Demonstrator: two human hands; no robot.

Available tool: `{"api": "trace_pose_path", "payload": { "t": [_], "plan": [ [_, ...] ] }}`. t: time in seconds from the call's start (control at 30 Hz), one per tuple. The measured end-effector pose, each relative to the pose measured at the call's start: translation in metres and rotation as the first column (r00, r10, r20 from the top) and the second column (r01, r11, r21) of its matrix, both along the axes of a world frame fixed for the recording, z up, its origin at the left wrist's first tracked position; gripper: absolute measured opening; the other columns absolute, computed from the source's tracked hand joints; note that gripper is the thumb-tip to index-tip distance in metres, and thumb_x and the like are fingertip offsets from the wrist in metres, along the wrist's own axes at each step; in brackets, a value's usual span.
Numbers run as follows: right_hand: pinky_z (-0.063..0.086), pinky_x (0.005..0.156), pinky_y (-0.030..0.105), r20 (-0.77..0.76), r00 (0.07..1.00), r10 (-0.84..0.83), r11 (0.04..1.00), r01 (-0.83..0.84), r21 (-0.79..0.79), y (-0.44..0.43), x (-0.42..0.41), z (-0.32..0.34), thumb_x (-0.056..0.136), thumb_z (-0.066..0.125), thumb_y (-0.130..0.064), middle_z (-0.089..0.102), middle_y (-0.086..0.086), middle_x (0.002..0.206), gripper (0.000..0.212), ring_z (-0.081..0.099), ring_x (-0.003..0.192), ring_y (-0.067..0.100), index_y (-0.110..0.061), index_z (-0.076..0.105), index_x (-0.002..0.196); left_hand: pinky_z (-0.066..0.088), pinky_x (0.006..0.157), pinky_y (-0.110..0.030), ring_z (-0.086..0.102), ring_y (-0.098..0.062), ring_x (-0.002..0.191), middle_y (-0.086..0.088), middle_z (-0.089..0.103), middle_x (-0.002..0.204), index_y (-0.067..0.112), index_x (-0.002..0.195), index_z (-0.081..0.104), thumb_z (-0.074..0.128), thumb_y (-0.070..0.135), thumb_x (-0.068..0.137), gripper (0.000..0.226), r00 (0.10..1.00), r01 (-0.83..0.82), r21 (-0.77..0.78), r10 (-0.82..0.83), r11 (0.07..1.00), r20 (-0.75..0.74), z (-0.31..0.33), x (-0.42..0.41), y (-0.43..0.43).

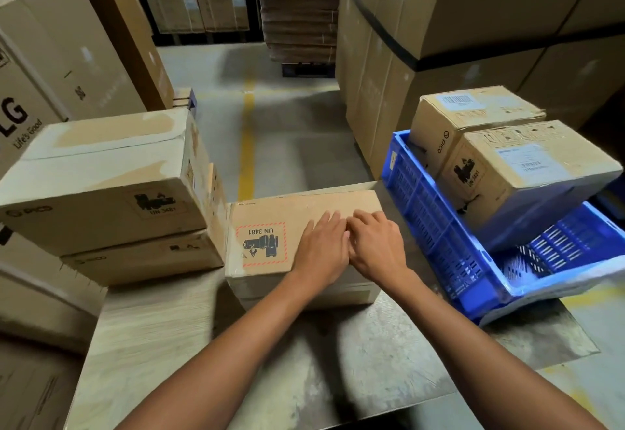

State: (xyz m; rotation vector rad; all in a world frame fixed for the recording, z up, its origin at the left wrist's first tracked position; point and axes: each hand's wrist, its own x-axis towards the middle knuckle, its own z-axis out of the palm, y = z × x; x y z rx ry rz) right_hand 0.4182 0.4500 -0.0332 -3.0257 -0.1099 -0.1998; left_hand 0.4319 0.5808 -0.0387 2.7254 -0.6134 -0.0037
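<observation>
The box lies flat near the far edge of the table, its lid shut and a red-bordered warning label facing up on the left part of its top; both hands rest on the right part of that top, side by side and touching each other; the left hand lies palm down with its fingers stretched out and close together, gripping nothing; the right hand lies flat too, its fingers a little bent at the knuckles, pressing on the cardboard rather than holding it; whether they are smoothing a seam or tape there is hard to say, as the hands cover that spot; just left of the box stands a stack of two similar boxes, the top one larger than the lower one; to the right a blue crate sits tilted on the table edge with two more boxes leaning inside it; judging by this, the work is about midway: this box is on the table and closed, but not yet lifted or put with either group, and the two in the crate are untouched.
</observation>
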Motion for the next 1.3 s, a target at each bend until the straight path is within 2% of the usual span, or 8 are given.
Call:
{"api": "trace_pose_path", "payload": {
  "t": [0.17,0.3,0.4,0.6,0.83,1.0,1.2,1.3],
  "plan": [
    [0.047,0.088,0.043,-0.026,0.994,-0.107,0.994,0.107,0.004,0.015,0.019,0.012,0.094,0.045,-0.051,0.055,0.005,0.118,0.040,0.049,0.111,0.026,-0.019,0.059,0.113,0.032,0.114,-0.045,0.049,-0.029,0.134,-0.013,0.059,0.137,0.007,0.125,0.063,0.031,0.028,0.098,0.047,0.997,-0.070,-0.201,0.066,0.977,-0.028,0.004,0.009,0.014],
    [0.035,0.104,0.054,0.007,0.963,-0.268,0.955,0.264,0.134,0.021,0.016,-0.005,0.091,0.043,-0.065,0.040,0.018,0.143,0.056,0.035,0.131,0.038,-0.019,0.051,0.123,0.011,0.121,-0.051,0.019,-0.027,0.151,-0.010,0.025,0.163,0.017,0.148,0.041,0.042,0.035,0.102,0.049,0.962,-0.269,-0.020,0.268,0.963,-0.051,0.009,0.022,0.043],
    [0.031,0.112,0.056,-0.117,0.932,-0.344,0.915,0.360,0.180,0.018,0.018,-0.009,0.091,0.041,-0.070,0.016,0.026,0.161,0.076,0.024,0.144,0.045,-0.018,0.034,0.146,0.013,0.119,-0.059,0.010,-0.031,0.152,-0.010,0.018,0.164,0.021,0.155,0.026,0.044,0.041,0.101,0.061,0.865,-0.500,-0.011,0.499,0.866,-0.046,0.007,0.025,0.080],
    [0.044,0.099,0.053,-0.034,0.942,-0.334,0.897,0.328,0.297,0.009,0.004,-0.009,0.088,0.053,-0.066,0.035,0.019,0.151,0.074,0.047,0.123,0.040,-0.019,0.037,0.142,0.039,0.107,-0.050,0.045,-0.039,0.134,-0.015,0.045,0.149,0.031,0.159,0.003,0.048,0.058,0.097,0.081,0.733,-0.669,-0.275,0.552,0.690,-0.399,-0.005,0.019,0.129],
    [0.046,0.097,0.049,0.112,0.931,-0.348,0.796,0.230,0.560,0.001,-0.006,-0.009,0.085,0.068,-0.055,0.039,0.013,0.140,0.081,0.046,0.122,0.031,-0.022,0.036,0.152,0.042,0.101,-0.042,0.049,-0.031,0.129,-0.008,0.048,0.146,0.036,0.155,0.023,0.042,0.052,0.102,0.059,0.770,-0.623,-0.451,0.601,0.639,-0.214,0.003,-0.016,0.117],
    [0.046,0.088,0.035,0.108,0.913,-0.393,0.696,0.219,0.684,-0.003,-0.007,-0.005,0.086,0.065,-0.060,0.036,0.007,0.119,0.070,0.050,0.103,0.022,-0.029,0.046,0.146,0.050,0.069,-0.038,0.060,-0.026,0.086,0.009,0.055,0.093,0.017,0.122,0.040,0.038,0.038,0.106,0.026,0.731,-0.581,-0.682,0.653,0.444,-0.197,-0.005,-0.036,0.106],
    [0.041,0.080,0.035,-0.171,0.880,-0.444,0.669,0.452,0.589,-0.001,-0.031,-0.046,0.087,0.067,-0.052,0.038,0.010,0.119,0.046,0.053,0.101,0.035,-0.018,0.047,0.112,0.038,0.075,-0.034,0.051,-0.027,0.091,-0.010,0.051,0.108,0.009,0.099,0.047,0.055,0.030,0.100,0.022,0.619,-0.760,-0.499,0.696,0.415,-0.364,-0.047,-0.054,0.112],
    [0.044,0.084,0.040,-0.247,0.855,-0.456,0.672,0.513,0.534,0.002,-0.042,-0.064,0.084,0.070,-0.043,0.038,0.014,0.123,0.043,0.051,0.104,0.039,-0.017,0.047,0.111,0.033,0.075,-0.029,0.053,-0.030,0.094,-0.012,0.052,0.109,0.009,0.098,0.050,0.061,0.019,0.096,0.015,0.652,-0.753,-0.423,0.663,0.505,-0.368,-0.068,-0.069,0.113]
  ]
}}
